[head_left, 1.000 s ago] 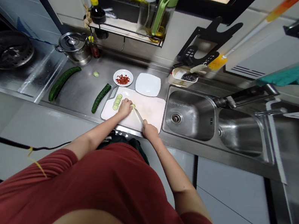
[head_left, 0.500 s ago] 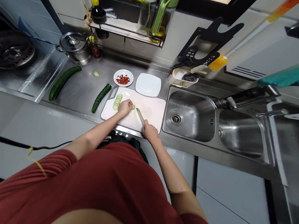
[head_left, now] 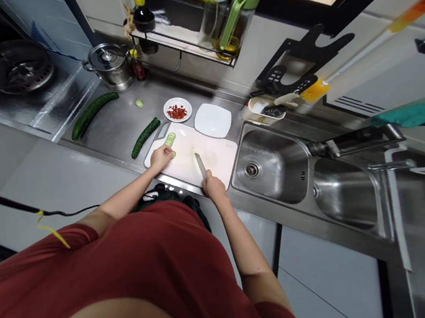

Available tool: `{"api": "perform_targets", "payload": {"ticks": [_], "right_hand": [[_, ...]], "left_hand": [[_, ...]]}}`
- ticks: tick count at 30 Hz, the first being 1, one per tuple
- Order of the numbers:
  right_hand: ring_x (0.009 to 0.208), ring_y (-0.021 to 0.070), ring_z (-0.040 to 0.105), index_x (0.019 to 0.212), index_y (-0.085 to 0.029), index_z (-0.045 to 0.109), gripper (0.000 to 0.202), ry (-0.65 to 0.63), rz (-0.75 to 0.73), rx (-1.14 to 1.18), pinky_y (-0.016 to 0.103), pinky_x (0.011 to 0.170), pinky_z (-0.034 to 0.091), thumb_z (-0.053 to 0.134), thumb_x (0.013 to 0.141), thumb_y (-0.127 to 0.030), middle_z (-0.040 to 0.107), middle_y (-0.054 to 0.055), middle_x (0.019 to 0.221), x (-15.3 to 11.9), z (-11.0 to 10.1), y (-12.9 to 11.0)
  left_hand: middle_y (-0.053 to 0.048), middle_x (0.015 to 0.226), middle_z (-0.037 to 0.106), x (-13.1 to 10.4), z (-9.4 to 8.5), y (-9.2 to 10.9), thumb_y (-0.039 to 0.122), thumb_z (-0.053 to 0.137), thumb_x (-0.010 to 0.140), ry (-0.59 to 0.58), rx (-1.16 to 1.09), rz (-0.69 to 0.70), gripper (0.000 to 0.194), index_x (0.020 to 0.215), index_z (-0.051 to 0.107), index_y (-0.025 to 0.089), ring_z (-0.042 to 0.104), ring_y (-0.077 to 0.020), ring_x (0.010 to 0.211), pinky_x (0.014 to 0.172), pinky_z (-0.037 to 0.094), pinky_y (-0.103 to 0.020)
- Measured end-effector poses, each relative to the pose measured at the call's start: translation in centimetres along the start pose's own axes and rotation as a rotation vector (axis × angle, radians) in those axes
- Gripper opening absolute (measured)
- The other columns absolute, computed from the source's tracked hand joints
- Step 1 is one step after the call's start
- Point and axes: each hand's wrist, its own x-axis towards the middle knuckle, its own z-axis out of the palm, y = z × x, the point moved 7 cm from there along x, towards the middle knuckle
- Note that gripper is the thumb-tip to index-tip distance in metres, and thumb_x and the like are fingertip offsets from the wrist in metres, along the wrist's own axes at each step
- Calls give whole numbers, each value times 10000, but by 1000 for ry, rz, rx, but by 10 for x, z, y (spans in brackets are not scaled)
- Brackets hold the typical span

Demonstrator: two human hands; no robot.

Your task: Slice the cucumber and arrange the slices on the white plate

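Note:
My left hand [head_left: 160,158] is over the left part of the white cutting board [head_left: 214,151], its fingers pinched on a thin cucumber slice [head_left: 173,154]. Just beyond those fingertips, a row of overlapping cucumber slices [head_left: 171,137] lies on the board, partly hidden by the hand. My right hand [head_left: 214,186] grips a knife [head_left: 200,164] by its handle, with the blade slanting up and left over the middle of the board. A cut piece of cucumber [head_left: 146,138] rests on the counter left of the board.
A whole cucumber [head_left: 91,114] and a small cucumber end [head_left: 139,103] lie farther left. Behind the board stand a plate of chopped red pieces [head_left: 177,110] and a white square plate [head_left: 213,120]. A steel pot [head_left: 110,66] is at back left; a double sink [head_left: 272,163] borders the right.
My left hand has moved left across the board with the cucumber slice, toward the row of slices. My right hand and the knife have hardly moved.

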Motion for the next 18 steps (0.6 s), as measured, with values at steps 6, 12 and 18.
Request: {"api": "perform_targets", "payload": {"ticks": [6, 12, 18], "right_hand": [[964, 255, 652, 1294, -170, 379, 339, -9, -10, 6, 325, 781, 459, 334, 964, -231, 673, 136, 1038, 2, 3, 0], [953, 258, 652, 1281, -167, 385, 332, 5, -4, 8, 332, 777, 461, 335, 957, -221, 673, 137, 1028, 3, 5, 0], [958, 262, 646, 1276, -161, 400, 332, 27, 1, 30, 334, 794, 451, 354, 952, -215, 668, 146, 1022, 4, 5, 2]], "left_hand": [[20, 904, 707, 0, -15, -11, 296, 579, 801, 26, 45, -26, 140, 929, 626, 265, 632, -154, 829, 720, 428, -246], [12, 914, 706, 1, -22, -20, 269, 558, 812, 47, 99, -21, 156, 952, 627, 255, 621, -157, 847, 731, 405, -241], [5, 867, 703, 2, -23, -25, 255, 570, 801, 90, 117, 6, 149, 929, 645, 241, 617, -169, 811, 718, 395, -253]]}}
